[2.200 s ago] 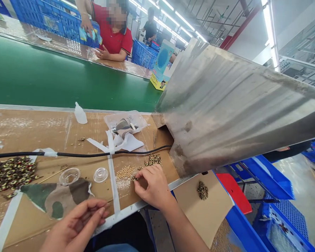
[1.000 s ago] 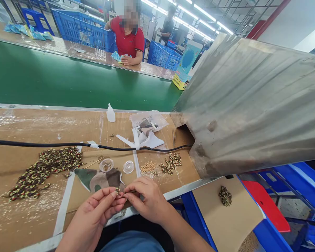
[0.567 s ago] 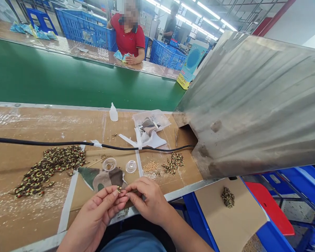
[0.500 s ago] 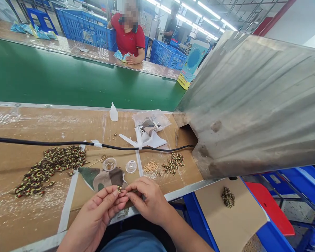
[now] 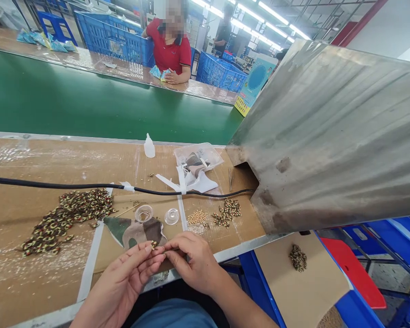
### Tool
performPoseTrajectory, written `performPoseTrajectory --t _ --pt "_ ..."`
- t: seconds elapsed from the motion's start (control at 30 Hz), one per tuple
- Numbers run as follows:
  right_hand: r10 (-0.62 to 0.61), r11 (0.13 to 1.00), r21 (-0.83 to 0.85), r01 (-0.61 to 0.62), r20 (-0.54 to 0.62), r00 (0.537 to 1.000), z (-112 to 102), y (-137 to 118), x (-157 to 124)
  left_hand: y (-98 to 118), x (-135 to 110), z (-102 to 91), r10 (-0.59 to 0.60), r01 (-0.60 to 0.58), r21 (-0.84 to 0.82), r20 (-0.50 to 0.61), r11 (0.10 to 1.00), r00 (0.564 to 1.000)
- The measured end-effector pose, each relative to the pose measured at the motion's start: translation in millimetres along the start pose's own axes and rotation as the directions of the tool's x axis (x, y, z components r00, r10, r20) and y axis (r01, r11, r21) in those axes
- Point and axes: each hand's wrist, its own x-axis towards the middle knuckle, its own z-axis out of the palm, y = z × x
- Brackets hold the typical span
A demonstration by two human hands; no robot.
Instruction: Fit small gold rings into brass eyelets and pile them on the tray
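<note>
My left hand (image 5: 118,284) and my right hand (image 5: 191,264) meet at the front edge of the cardboard-covered bench (image 5: 27,291). Between their fingertips is a tiny gold-and-dark beaded piece (image 5: 153,245), pinched by both hands. Behind them lie a camouflage-patterned sheet (image 5: 140,232) and two small clear round cups (image 5: 144,212) (image 5: 171,216). Loose tan beads (image 5: 197,217) and a gold beaded cluster (image 5: 227,212) sit just beyond my right hand. Farther left spreads a heap of leopard-patterned beaded pieces (image 5: 66,221).
A black cable (image 5: 89,187) crosses the bench below a plastic box (image 5: 198,156), glue bottle (image 5: 149,146) and tweezers (image 5: 231,178). A dented metal hood (image 5: 328,136) juts in at right. Beyond a green conveyor belt (image 5: 89,91), a co-worker in a red shirt (image 5: 169,38) sits among blue crates.
My right hand has come from the beads on the bench to join my left hand at the tiny piece. Over the last second the hands stay together while the view shifts slightly.
</note>
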Motion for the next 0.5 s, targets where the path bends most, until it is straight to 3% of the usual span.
performPoseTrajectory --t 0.17,0.33,0.5 --pt "0.194 0.977 -0.076 -0.199 -0.078 0.978 0 3 1 0 2 -11.1 0.077 -0.079 0.038 0.047 0.996 0.996" --pt "0.45 0.888 -0.141 -0.438 0.064 0.891 -1 -5 6 2 7 -23.9 0.287 -0.276 0.235 -0.017 0.932 0.958" --pt "0.476 0.879 -0.073 -0.471 0.134 0.869 9 -13 6 0 6 -20.9 0.264 -0.247 0.332 -0.005 0.91 0.965"
